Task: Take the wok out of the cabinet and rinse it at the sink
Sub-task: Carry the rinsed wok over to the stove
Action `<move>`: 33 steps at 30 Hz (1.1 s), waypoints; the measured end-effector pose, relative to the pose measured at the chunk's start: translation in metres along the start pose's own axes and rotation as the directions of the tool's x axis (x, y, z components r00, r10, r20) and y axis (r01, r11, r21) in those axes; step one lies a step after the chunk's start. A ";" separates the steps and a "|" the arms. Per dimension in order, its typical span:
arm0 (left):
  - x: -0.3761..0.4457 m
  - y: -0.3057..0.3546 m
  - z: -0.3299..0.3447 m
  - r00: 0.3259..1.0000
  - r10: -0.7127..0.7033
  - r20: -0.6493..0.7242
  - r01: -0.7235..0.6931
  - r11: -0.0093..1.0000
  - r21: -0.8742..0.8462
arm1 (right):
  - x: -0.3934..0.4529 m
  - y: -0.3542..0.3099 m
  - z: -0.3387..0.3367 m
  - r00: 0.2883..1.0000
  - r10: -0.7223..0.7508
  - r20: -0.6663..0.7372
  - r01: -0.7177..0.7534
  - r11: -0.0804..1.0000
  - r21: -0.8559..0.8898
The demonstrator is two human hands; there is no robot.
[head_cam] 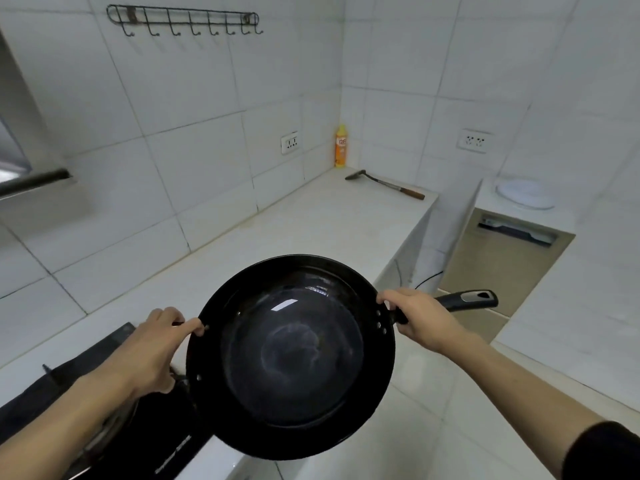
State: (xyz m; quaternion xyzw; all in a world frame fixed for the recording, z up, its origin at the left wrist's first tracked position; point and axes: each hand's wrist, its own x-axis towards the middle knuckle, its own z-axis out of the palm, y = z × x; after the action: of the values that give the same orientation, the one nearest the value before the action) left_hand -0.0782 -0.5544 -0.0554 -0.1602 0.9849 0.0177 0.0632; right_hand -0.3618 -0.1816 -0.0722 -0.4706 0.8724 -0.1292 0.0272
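A black wok (294,358) with a long black handle is held in the air at the front edge of the white counter (294,223), its bowl facing up at me. My left hand (156,351) grips the wok's left rim, fingers curled over the edge. My right hand (415,315) grips the handle close to the bowl, and the handle's end sticks out to the right. No sink or cabinet shows in the head view.
A black gas stove (114,424) sits on the counter at lower left, under my left arm. A yellow bottle (341,146) and a metal spatula (384,183) stand in the far corner. A white plate (524,194) lies on the lower ledge at right. Tiled floor lies below.
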 end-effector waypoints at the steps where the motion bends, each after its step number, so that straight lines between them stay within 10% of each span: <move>1: 0.005 0.006 0.000 1.000 -0.012 -0.003 0.012 1.000 -0.009 | 0.008 0.011 -0.003 1.000 -0.011 0.003 0.011 1.000 0.003; 33: 0.094 -0.091 0.063 0.893 -0.429 0.138 0.439 0.897 -0.056 | 0.331 0.023 0.108 0.887 -0.365 0.283 0.329 0.930 0.166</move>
State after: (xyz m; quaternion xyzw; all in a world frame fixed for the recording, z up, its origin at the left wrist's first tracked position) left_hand -0.1305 -0.6672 -0.1313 -0.3772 0.9168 0.0550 0.1189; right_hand -0.5461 -0.4652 -0.1579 -0.6310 0.7502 -0.1061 0.1666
